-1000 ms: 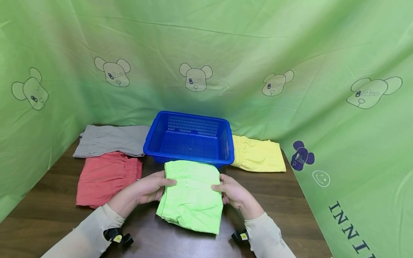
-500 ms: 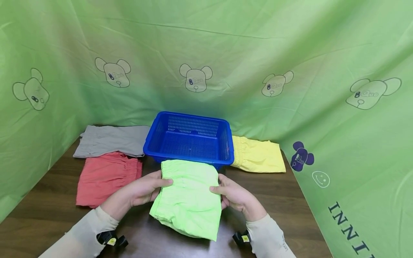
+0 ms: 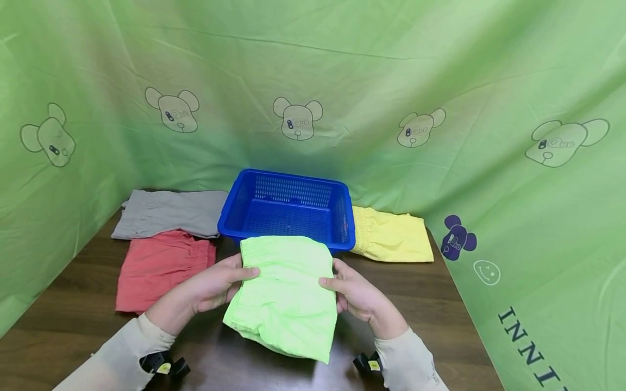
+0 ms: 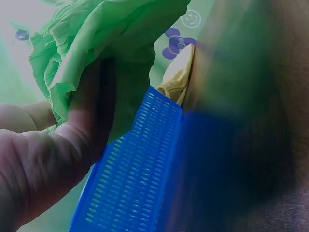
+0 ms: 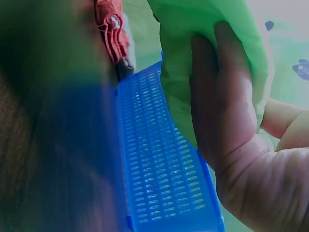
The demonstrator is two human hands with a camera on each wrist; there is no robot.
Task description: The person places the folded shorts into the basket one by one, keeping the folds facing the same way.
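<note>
Folded lime-green shorts [image 3: 286, 298] with a gathered elastic waistband are held up between both hands, in front of the blue basket [image 3: 288, 241]. My left hand [image 3: 215, 288] grips their left edge, thumb on top and fingers underneath. On the right edge my right hand [image 3: 359, 296] pinches them the same way. Both wrist views show the fingers spread under the green cloth, raised off the table. The far edge of the shorts overlaps the near rim of the basket in the head view.
Folded grey clothing [image 3: 171, 212] lies at the back left, with folded red clothing [image 3: 163, 271] in front of it. Folded yellow clothing [image 3: 393, 233] lies right of the basket. A green printed curtain [image 3: 342, 65] encloses the wooden table [image 3: 415, 304].
The lime-green shorts have shifted slightly left and are tilted a little more, their far edge now higher over the basket's rim. My left hand has moved left with them; both hands keep their grip.
</note>
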